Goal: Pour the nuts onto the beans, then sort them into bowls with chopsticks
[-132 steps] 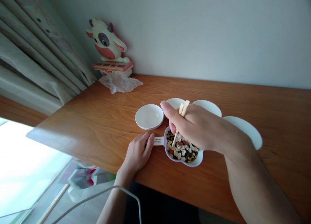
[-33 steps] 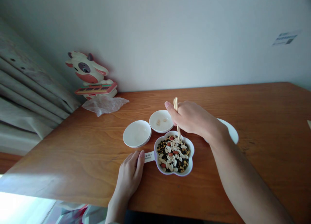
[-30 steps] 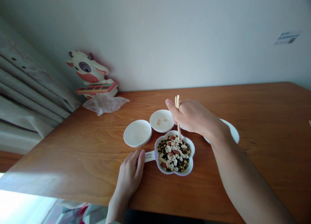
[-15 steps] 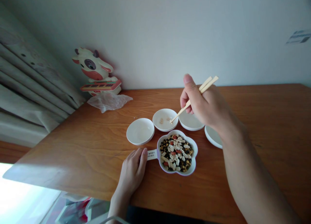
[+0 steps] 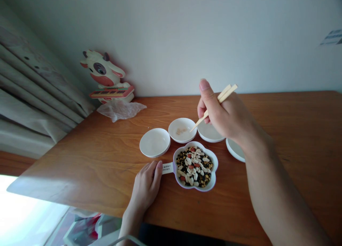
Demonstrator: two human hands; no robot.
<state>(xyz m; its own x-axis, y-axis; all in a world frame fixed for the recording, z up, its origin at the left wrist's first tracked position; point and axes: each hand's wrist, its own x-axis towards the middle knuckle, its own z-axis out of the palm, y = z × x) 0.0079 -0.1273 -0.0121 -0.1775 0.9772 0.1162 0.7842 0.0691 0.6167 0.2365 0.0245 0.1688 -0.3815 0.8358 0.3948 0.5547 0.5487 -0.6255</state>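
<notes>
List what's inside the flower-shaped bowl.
The flower-shaped bowl holds pale pieces, a few reddish ones, and small black and yellow bits. Anything beneath the top layer is covered.

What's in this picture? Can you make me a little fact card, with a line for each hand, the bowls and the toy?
Left hand: grips the handle of the flower-shaped bowl
Right hand: holds wooden chopsticks, tips in or just over the second white bowl from the left
Flower-shaped bowl: pale and red-skinned nuts, likely peanuts, among black and yellow grains
White bowls: four, in a curved row; the second holds a few pale pieces
Toy: cow with keyboard, behind a crumpled clear plastic bag
</notes>
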